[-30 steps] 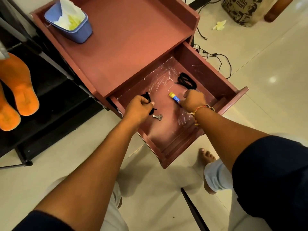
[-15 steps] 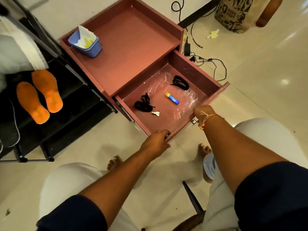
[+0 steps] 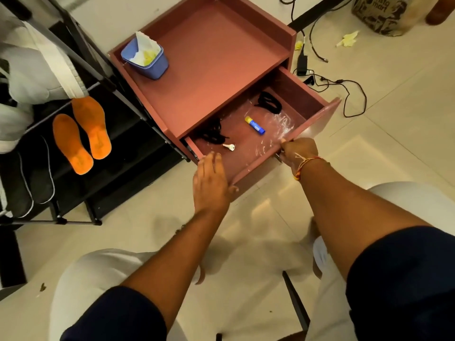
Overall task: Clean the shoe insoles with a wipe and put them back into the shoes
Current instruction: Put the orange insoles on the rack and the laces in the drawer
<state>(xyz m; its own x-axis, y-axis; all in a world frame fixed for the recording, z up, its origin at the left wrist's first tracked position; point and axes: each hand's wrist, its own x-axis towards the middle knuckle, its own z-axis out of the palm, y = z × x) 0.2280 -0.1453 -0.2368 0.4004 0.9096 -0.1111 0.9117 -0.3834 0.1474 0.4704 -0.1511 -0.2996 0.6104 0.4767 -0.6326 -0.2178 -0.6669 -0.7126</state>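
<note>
Two insoles [image 3: 91, 126], "insta mart" bag [image 3: 384, 16]

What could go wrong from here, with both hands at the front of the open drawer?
1. The grip of the right hand curls over the top edge of the drawer front; if the drawer slides into the cabinet, those fingers may get pinched.
2. The clear plastic sheet rides up by that hand and could jam in the gap.
3. The glue stick lies loose and may roll when the drawer moves.
</note>
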